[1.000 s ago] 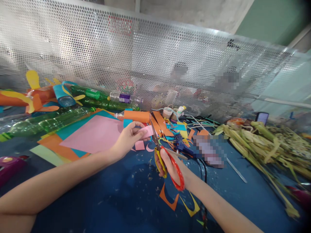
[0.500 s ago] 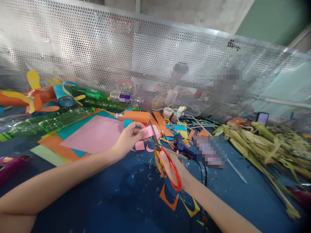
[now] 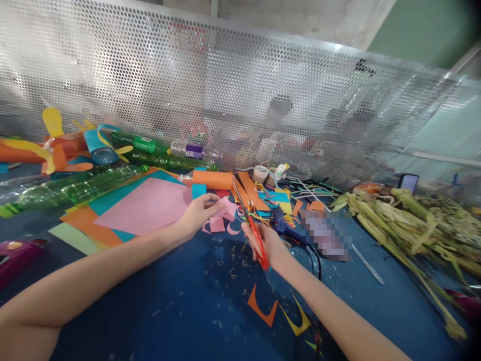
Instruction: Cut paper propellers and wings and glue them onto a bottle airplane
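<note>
My left hand (image 3: 197,216) pinches a small piece of pink paper (image 3: 227,204) between thumb and fingers. To its right, my right hand (image 3: 268,244) grips red-handled scissors (image 3: 260,246), their blades pointing up and away just beside the paper. The scissors are seen nearly edge-on, and the blades look close together. Below the held piece lie a pink paper square (image 3: 217,224) and curved pink offcuts. A large pink sheet (image 3: 145,208) rests on orange and teal sheets left of my left hand. Behind it lies a bottle wrapped in orange paper (image 3: 212,180).
A blue glue gun (image 3: 289,230) and coloured scraps lie beyond my right hand. Dried husks (image 3: 394,215) cover the right side. Green bottles (image 3: 75,188) and a purple tool (image 3: 18,258) are left. A perforated metal screen (image 3: 150,75) stands behind; people show through it.
The scissors were open around the pink paper; now they have come off it, turned edge-on and narrowed. The pink piece looks smaller, with its right end cut away.
</note>
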Tool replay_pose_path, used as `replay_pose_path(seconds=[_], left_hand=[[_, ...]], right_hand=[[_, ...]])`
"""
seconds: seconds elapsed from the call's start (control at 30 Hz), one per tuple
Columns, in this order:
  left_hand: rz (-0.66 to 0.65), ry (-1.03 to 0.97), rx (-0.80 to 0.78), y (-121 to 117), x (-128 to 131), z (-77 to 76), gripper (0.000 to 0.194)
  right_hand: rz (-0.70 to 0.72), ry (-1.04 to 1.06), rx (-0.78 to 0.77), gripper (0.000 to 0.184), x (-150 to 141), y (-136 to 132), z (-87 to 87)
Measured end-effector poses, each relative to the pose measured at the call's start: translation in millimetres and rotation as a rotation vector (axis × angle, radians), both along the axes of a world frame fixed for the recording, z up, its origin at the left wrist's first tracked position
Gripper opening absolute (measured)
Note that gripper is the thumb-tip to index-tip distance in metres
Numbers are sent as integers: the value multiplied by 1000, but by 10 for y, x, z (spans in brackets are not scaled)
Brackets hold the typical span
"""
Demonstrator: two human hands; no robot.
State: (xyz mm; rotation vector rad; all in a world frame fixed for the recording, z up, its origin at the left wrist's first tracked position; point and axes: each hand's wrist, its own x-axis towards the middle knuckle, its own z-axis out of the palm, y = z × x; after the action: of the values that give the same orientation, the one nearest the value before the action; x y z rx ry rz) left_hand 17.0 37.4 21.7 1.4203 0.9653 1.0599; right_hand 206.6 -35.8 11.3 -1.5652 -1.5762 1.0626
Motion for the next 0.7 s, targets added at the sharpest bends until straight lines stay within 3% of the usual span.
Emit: replay_pose_path(seconds=[0.1,0.23,0.33,0.53,0.7], left_hand=[[11,35,-42,44,-4,-49,20],[8,69,-45,62,-16,-53,17],[26,76,-90,72,-20,-48,16],[-15,-29,-276,84,12,-41,13],[-56,-86,-278,80,9,-7,12]], right_hand=[[6,-220,207,26,165,62,94],[-100,-501,259,18,376,144,207],[-201,-628,288,25,509,225,195],[-186,-576,312,43,602,348,27],[-128,-270,180,61,310,381,-37]])
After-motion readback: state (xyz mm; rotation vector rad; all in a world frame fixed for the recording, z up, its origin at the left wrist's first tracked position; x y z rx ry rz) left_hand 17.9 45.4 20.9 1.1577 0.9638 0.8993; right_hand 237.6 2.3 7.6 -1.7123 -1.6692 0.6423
